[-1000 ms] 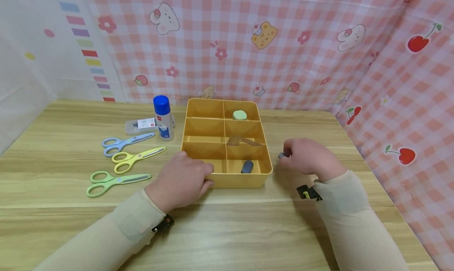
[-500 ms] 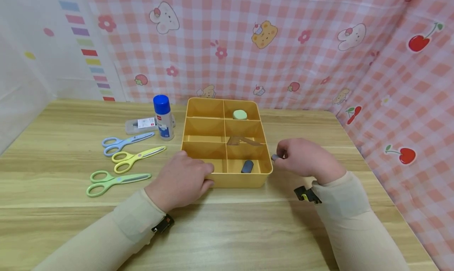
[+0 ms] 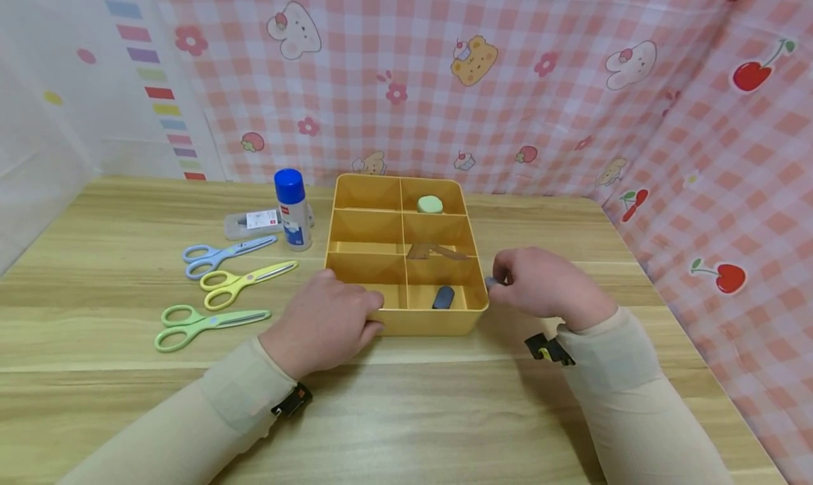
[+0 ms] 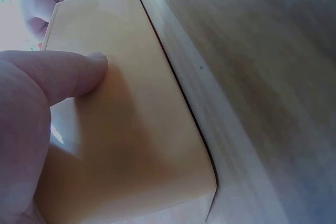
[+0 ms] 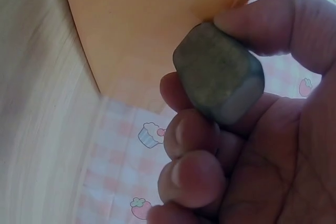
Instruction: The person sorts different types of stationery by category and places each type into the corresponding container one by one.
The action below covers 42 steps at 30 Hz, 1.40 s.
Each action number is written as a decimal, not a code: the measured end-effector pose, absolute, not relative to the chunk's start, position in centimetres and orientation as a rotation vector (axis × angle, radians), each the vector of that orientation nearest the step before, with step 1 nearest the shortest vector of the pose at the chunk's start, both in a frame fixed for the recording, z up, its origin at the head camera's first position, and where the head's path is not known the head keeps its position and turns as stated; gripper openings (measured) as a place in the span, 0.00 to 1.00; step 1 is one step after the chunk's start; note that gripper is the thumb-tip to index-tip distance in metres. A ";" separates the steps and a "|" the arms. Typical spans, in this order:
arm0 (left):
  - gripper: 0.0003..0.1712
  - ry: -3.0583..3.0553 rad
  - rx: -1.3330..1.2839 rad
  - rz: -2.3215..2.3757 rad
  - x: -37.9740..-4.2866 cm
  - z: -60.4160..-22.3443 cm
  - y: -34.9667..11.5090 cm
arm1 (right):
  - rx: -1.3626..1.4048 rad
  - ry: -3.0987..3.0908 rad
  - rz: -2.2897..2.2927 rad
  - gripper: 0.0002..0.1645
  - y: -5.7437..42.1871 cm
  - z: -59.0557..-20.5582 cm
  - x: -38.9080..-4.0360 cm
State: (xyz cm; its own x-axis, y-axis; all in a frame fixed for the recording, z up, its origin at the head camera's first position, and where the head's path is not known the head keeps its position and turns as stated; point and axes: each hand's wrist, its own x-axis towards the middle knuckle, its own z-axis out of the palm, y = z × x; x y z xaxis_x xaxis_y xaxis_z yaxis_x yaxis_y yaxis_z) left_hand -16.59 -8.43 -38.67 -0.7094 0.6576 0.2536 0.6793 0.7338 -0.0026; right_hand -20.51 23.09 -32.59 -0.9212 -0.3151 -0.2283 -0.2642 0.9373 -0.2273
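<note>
1. Head view: the work looks partway along, judging by how things lie; a yellow box (image 3: 427,323) with six compartments stands on the tabletop (image 3: 413,414), and only some of the loose things are inside it.
2. Done, as it seems: a dark grey block (image 3: 443,298) lies in the near right compartment, a pale green block (image 3: 430,205) sits in the far right one, and a brown thing (image 3: 418,251), hard to make out, is in the middle right one.
3. In hand: the right hand (image 3: 547,284) has its fingers and thumb pinching a small grey block (image 5: 218,72), held outside the box just beside its right wall. Whether block and wall touch, I cannot tell. This block is not yet put away, if the box is its place.
4. The left hand (image 3: 324,322) grips the box's near wall towards the left corner, its thumb against the outer face and its other fingers partly hidden, probably steadying it.
5. Left over, perhaps: blue scissors (image 3: 255,246), yellow scissors (image 3: 244,283), green scissors (image 3: 216,322), a glue bottle (image 3: 294,220) standing upright and a clear case (image 3: 238,228) partly behind it, all outside the box on its left.
</note>
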 end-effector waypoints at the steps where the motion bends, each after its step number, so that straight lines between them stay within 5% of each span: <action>1: 0.17 -2.701 -1.057 -0.132 -16.6 -38.7 -8.4 | -0.431 2.831 -0.284 0.10 23.1 -32.5 -20.5; 42: 0.18 -2.697 -1.060 -0.143 -16.6 -38.7 -8.5 | -0.695 2.751 -0.556 0.03 22.2 -32.0 -19.6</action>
State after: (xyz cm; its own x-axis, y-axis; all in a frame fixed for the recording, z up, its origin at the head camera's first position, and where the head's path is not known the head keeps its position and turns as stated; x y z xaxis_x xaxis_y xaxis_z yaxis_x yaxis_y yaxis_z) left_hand -16.60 -8.46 -38.74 -0.7082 0.6578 0.2565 0.6812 0.7320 0.0035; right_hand -19.56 22.15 -32.01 -0.8549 -0.4982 -0.1450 -0.4029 0.8134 -0.4196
